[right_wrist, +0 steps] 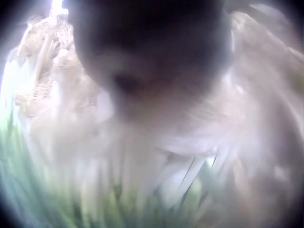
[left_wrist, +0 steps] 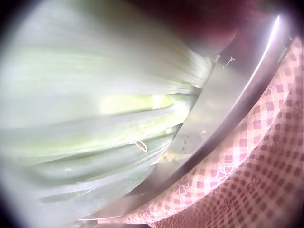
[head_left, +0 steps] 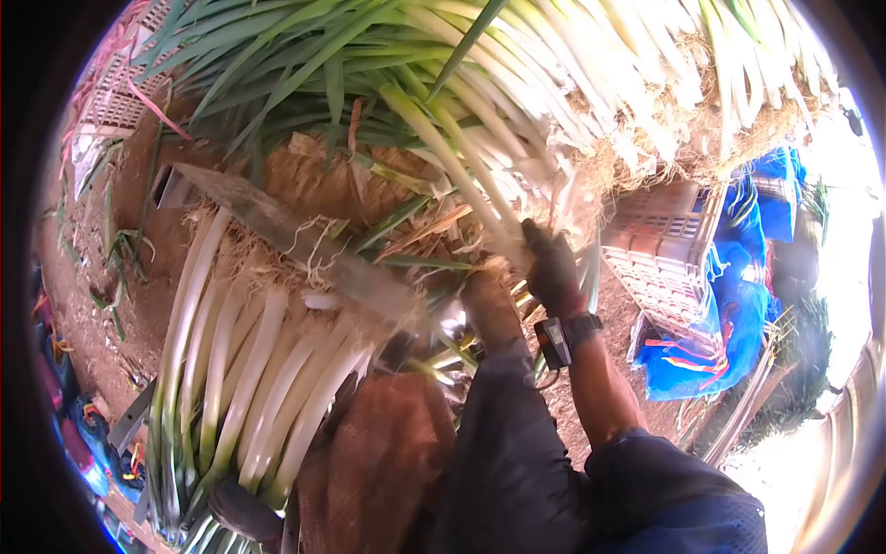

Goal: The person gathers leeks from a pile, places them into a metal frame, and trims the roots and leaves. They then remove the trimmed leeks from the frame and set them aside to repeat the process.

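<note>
My right hand (head_left: 551, 268), in a dark glove, grips a couple of green onions (head_left: 466, 175) near their root ends, their stalks slanting up to the left. The right wrist view is blurred, with the dark glove (right_wrist: 152, 57) filling its top. At the lower left, a row of green onions (head_left: 263, 369) lies in a metal frame (head_left: 291, 231), roots toward its flat bar. My left hand (head_left: 245, 512), dark and rounded, lies over their green lower part; its fingers are hidden. Close up in the left wrist view, green onion stalks (left_wrist: 95, 128) run beside a metal strip (left_wrist: 209, 118).
A large heap of green onions (head_left: 517, 55) spreads across the back. A plastic crate (head_left: 660, 245) with blue mesh bags (head_left: 738, 305) stands at the right, another crate (head_left: 129, 92) at the upper left. Checked pink cloth (left_wrist: 247, 175) borders the metal strip. A foot (head_left: 491, 305) is near the right hand.
</note>
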A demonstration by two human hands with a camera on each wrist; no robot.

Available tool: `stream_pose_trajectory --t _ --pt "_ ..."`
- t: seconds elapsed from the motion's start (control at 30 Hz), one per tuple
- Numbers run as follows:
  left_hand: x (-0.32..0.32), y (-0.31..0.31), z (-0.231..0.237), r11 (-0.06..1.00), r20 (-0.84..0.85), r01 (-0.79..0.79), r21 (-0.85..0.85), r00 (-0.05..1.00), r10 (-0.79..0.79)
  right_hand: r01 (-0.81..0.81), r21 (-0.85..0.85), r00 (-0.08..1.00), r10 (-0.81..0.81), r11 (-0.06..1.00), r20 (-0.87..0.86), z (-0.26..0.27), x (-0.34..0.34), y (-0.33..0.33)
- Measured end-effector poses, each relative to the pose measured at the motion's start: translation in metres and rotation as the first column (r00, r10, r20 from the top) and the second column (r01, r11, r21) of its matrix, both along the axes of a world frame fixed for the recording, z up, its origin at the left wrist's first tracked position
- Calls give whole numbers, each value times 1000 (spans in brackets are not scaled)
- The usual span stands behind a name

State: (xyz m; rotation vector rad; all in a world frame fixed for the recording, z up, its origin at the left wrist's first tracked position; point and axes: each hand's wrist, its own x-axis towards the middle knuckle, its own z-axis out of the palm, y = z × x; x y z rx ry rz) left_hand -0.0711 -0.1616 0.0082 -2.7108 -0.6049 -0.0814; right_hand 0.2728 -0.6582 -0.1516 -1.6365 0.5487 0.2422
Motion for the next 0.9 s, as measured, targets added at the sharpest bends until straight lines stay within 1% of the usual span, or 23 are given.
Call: stream_pose_trajectory --t 0.03,0.07,0.1,0.13,0.17,0.2,0.23,0.27,0.33,0.37,0.43,0.47,0.5,0.57,0.6,0.67,0.7,0.73,0.77,0.8,0.83,0.87,0.9 --pt "2 0 6 998 -10 -43 -40 999 42 -48 -182 983 14 982 -183 12 -4 4" --pt "6 -3 7 992 -10 -91 -83 996 91 -78 -168 997 80 983 9 -18 -4 -13" --pt "7 -4 8 982 -14 -136 -131 991 136 -80 -199 995 68 977 -66 3 6 -12" --pt "2 0 1 996 32 -55 -65 998 57 -87 -228 988 56 970 -142 22 17 -12" --pt "2 2 2 993 26 -78 -83 996 80 -369 -489 925 262 790 -276 32 28 -22" --pt "2 1 2 989 20 -105 -101 994 108 -580 -666 812 392 469 -432 42 39 -32" --pt "1 -1 1 983 16 -137 -120 990 140 -605 -750 765 458 267 -454 67 46 -27" --pt "-1 -1 0 981 16 -151 -125 988 154 -595 -780 747 492 194 -447 89 51 -14" --pt "-3 2 -1 977 12 -171 -130 985 174 -422 -831 793 592 363 -144 90 60 9" --pt "-2 1 0 974 22 -176 -143 983 181 -334 -827 789 615 453 19 86 68 21" --pt "1 -3 3 968 40 -187 -168 980 196 -359 -916 736 658 177 -161 67 91 49" --pt "0 -3 2 972 40 -180 -154 981 188 -283 -958 726 663 48 -181 52 97 60" --pt "-1 -3 2 975 38 -173 -141 983 180 -204 -977 755 627 -54 -192 37 96 70" --pt "-1 0 0 982 25 -149 -119 988 153 -240 -971 778 596 -8 -198 8 101 87" --pt "-4 1 2 985 -1 -129 -115 992 130 -293 -956 758 610 3 -230 -6 99 90" --pt "1 -1 1 988 -8 -108 -113 994 107 -284 -952 828 532 119 -180 -40 95 90" --pt "9 -5 1 988 2 -105 -112 994 106 -273 -945 859 487 178 -157 -47 94 93" --pt "15 -10 4 989 12 -102 -109 994 104 -337 -913 865 459 229 -204 -50 96 91" --pt "17 -11 8 990 24 -95 -108 995 98 -434 -858 819 516 276 -249 -43 94 90" --pt "10 -6 2 994 30 -87 -61 996 88 -522 -793 769 575 314 -279 -33 92 89" --pt "8 -6 2 989 42 -87 -116 995 92 -603 -721 712 638 341 -294 -21 92 90" --pt "14 -9 8 982 54 -87 -168 994 98 -620 -699 671 703 358 -236 -2 82 95" --pt "19 -12 14 972 67 -85 -219 993 102 -631 -642 679 710 435 -186 23 71 103"
